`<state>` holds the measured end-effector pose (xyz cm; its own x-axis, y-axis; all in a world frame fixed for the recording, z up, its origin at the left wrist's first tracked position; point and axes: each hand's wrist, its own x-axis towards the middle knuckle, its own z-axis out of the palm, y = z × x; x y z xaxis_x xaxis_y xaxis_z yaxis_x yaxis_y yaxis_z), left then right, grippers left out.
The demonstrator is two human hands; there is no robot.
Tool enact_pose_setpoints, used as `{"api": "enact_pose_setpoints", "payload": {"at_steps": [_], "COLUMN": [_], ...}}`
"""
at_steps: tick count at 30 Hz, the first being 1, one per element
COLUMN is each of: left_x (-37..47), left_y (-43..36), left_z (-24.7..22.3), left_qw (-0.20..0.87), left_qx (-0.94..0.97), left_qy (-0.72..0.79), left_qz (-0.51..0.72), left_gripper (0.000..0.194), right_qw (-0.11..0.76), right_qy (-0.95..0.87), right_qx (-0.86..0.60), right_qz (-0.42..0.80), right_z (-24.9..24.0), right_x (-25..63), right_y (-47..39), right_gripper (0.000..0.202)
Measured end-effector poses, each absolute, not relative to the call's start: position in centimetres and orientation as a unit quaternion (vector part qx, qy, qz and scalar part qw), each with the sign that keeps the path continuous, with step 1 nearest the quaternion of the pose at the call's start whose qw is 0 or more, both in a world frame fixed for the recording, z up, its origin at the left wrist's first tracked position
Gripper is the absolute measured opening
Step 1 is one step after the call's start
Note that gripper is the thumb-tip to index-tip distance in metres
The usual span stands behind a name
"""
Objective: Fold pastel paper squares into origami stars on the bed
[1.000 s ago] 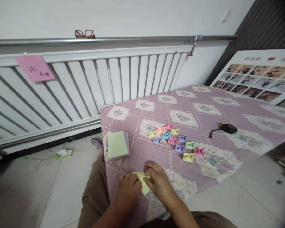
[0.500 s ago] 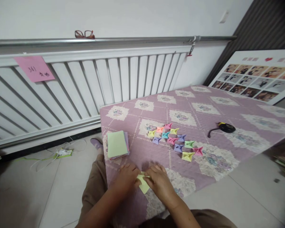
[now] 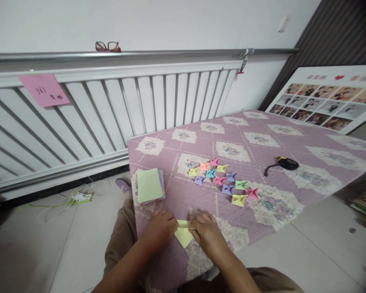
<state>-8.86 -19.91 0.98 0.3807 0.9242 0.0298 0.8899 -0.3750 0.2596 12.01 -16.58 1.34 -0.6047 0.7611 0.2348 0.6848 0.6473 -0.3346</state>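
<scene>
Near the paper stack, the fingers of our left hand and right hand are closed on opposite sides of the yellow paper, probably for holding its fold straight.

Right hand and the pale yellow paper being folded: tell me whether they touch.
Touching. The head view shows the right hand with its thumb and fingers on the pale yellow paper, at the right end of its folded edge.

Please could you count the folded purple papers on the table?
3: one purple paper at the group's near-left corner, another right of the central pink one, a third left of the green one.
</scene>
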Motion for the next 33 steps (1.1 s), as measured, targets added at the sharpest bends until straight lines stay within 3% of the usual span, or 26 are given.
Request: {"api": "enact_pose_setpoints", "payload": {"at_steps": [5, 13, 23, 33], "left_x": [-8.9, -9.1, -8.6, -8.7], "left_y": [-21.1, -22.0, -23.0, -23.4], "left_z": [0.2, -0.3, 0.0, 0.3], "left_qw": [0.047, 0.026, 0.008, 0.017], "left_qx": [0.837, 0.842, 0.85, 0.845], "left_qy": [0.538, 0.53, 0.525, 0.533], "left_qz": [0.09, 0.097, 0.045, 0.039], "left_gripper": [0.009, 0.011, 0.03, 0.029], "right_qw": [0.172, 0.179, 0.217, 0.201], "right_qy": [-0.898, -0.901, -0.879, -0.9], "right_qx": [-0.4, -0.394, -0.424, -0.387], "right_qz": [0.056, 0.033, 0.013, 0.017], "right_z": [0.9, 0.2, -1.7, -2.1], "right_x": [12.1, 12.5, 13.9, 10.9], "right_y": [-17.3, -18.1, -20.0, -22.5], "right_gripper": [0.02, 0.011, 0.03, 0.048]}}
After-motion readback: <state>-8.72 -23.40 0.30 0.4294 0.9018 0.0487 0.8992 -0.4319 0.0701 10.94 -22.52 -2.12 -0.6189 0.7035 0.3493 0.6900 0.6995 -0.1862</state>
